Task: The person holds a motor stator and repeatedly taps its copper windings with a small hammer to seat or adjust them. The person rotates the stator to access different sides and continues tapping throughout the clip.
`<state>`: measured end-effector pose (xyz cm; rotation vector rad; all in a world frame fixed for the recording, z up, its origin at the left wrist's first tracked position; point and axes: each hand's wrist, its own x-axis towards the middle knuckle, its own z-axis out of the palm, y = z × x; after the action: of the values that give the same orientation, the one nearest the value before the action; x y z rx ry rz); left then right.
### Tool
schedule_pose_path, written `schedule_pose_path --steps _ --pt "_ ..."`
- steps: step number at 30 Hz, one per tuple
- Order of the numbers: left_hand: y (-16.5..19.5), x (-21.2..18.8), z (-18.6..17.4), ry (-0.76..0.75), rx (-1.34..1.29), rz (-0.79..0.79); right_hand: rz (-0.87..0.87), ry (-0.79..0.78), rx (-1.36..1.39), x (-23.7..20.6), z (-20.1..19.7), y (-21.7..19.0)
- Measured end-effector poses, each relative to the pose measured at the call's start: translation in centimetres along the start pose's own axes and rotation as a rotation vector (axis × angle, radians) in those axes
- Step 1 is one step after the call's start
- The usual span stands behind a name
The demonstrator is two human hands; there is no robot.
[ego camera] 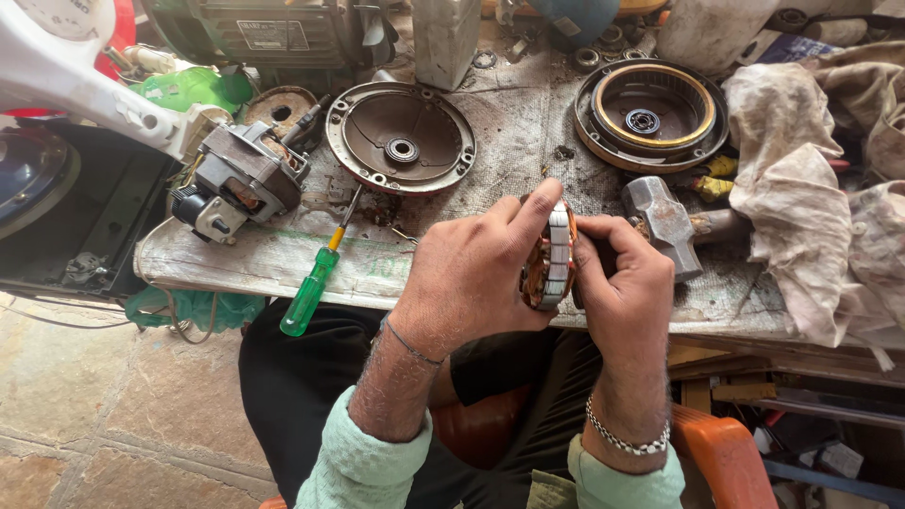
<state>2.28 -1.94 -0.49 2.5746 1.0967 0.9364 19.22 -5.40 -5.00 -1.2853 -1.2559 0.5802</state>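
1. Underneath everything, a worn, grimy workbench (pixel 509 123) spans the view; its near edge runs just above the person's lap.
2. Crumpled dirty rags (pixel 801 188) heap over the right edge of the bench.
3. Round motor end cover (pixel 401 137), rusty brown with a bearing at centre, lies flat toward the far middle of the bench.
4. Second round housing (pixel 650 115) with a brass-coloured ring inside sits toward the far right, near the rags.
5. Small grey motor assembly (pixel 240 179) rests at the left end of the bench, partly under a white plastic arm (pixel 75 80).
6. Left hand (pixel 471 273), near the front edge at the middle: closed around the left side of the wound stator core (pixel 551 259), index finger laid over its top.
7. Right hand (pixel 627 287): gripping the same core from the right, thumb pressed on its rim. Core is held upright on edge between both hands, above the front edge, copper windings and pale slot strips showing.
8. Steel hammer (pixel 665 226) lies just behind the right hand, head toward the front, handle running under the rags.
9. Green-handled screwdriver (pixel 316 283) lies at an angle on the front left, its handle overhanging the front edge.
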Motion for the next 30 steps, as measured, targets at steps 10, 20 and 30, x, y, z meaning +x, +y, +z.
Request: schedule_pose_path --steps 10,20,30 --pt "-0.6 -0.1 0.1 -0.006 -0.056 -0.048 -0.038 -0.003 -0.053 -0.4 0.2 -0.5" --pt "-0.2 -0.5 0.0 0.018 -0.03 -0.018 -0.06 0.011 -0.073 -0.8 0.0 -0.6" --pt "-0.5 -0.3 0.1 0.087 -0.046 0.014 -0.101 0.02 -0.098 -0.8 0.1 0.0"
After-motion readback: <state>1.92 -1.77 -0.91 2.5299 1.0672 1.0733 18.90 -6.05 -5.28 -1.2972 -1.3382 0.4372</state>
